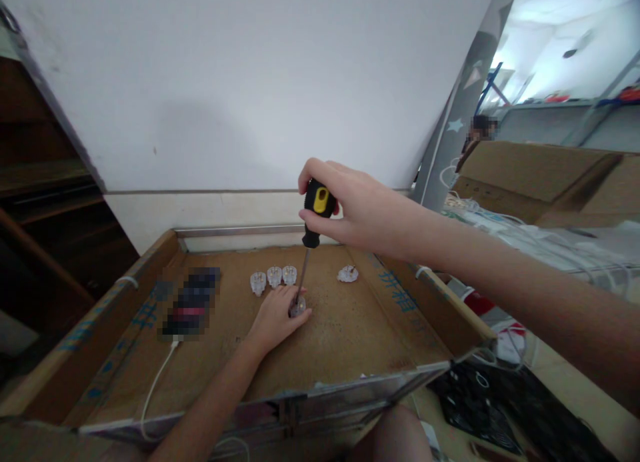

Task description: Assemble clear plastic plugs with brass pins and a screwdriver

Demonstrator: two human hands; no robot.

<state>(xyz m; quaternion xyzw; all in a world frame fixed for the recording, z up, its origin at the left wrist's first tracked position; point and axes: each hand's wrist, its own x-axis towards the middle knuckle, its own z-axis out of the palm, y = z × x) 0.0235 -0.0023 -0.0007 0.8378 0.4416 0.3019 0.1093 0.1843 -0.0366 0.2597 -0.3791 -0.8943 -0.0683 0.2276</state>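
Note:
My right hand is closed around the black and yellow handle of a screwdriver, held upright with its shaft pointing down. The tip reaches a clear plastic plug on the cardboard surface, though exactly where it meets the plug is hard to see. Fingers of my left hand grip that plug from the side and partly cover it. Behind my left hand stand three similar clear plugs with metal pins, side by side. Another clear plug lies apart to the right.
A phone-like device with a white cable lies at left. Raised cardboard-covered sides edge the work surface, and a white wall rises behind. At right are a cardboard box, heaped white cables and a person farther off.

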